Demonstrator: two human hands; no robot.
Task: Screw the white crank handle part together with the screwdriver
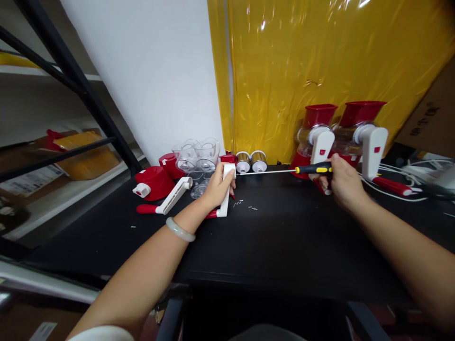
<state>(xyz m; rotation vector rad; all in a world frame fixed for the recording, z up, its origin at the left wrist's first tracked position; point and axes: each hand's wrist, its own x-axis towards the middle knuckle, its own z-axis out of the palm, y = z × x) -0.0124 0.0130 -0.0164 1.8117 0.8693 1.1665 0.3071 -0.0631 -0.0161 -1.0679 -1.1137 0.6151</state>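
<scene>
A: What did we enter at the left hand?

B: Left hand [215, 185], centre of the frame: fingers curled closed about the upper part of one white crank arm [225, 202], near upright, red grip [212, 214] at its lower end.

A: And the right?

B: Right hand [345, 183], right of centre: fingers wrapped closed on one screwdriver [306, 169], black-and-yellow handle, its shaft running nearly level to the crank arm's upper end. Whether the tip sat in a screw, we could not tell.

A: Handling notes?

B: We judged the crank arm light, stiff plastic, smooth enough to twist under a sideways push; best held by its broad upper end, fingertips clear of the screwdriver tip.

A: Nearby?

B: Small metal pieces [252, 208], just below and right of the left hand: probably screws, easily scattered. Left of centre: a second crank arm [174, 196], a red base part [156, 182], clear plastic parts [207, 150]. Behind: two metal drums [258, 162]. Right: two red-and-white grinders [322, 142].

A: Surface and room?

B: One flat black table [284, 251], lower frame. White panel [152, 71], upper left; glossy yellow sheeting [313, 61], upper right; shelving [31, 71], far left.
</scene>
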